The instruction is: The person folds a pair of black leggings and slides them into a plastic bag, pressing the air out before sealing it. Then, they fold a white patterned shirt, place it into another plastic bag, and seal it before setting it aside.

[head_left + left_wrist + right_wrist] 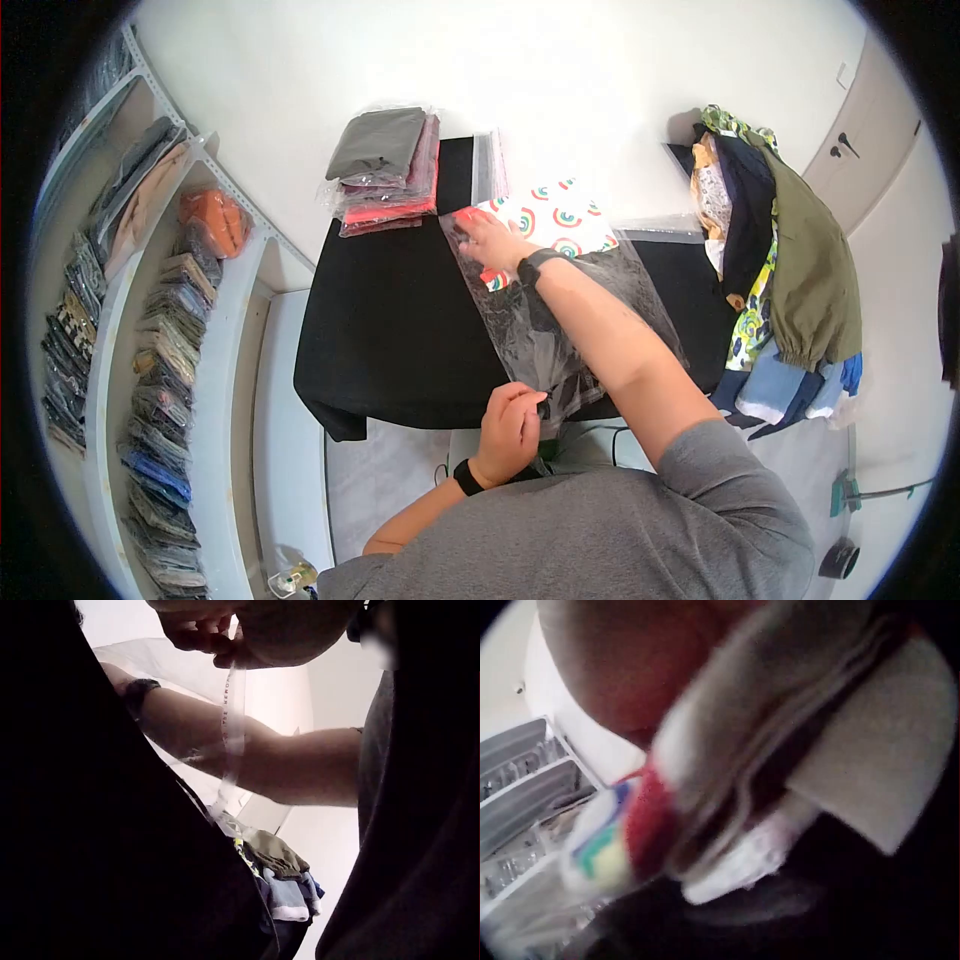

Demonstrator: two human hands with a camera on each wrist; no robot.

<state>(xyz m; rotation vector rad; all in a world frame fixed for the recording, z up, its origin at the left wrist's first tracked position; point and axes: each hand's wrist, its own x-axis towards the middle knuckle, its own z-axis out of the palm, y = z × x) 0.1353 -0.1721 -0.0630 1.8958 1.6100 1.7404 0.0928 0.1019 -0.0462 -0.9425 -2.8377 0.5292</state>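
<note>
A folded white garment with a rainbow print lies at the far side of the black-covered table. My right hand rests on its left part, fingers extended. In the right wrist view the garment's folded layers show edge-on below the blurred palm. A clear plastic bag stretches from the garment toward my body, under the right forearm in the head view. My left hand pinches the bag's near edge at the table front. The left wrist view shows a strip of the bag with printed lettering hanging from those fingers.
Bagged folded clothes are stacked at the table's back left, beside flat clear bags. Another clear bag lies right of the garment. Loose clothes drape over the right end. Shelves with bagged clothes stand at left.
</note>
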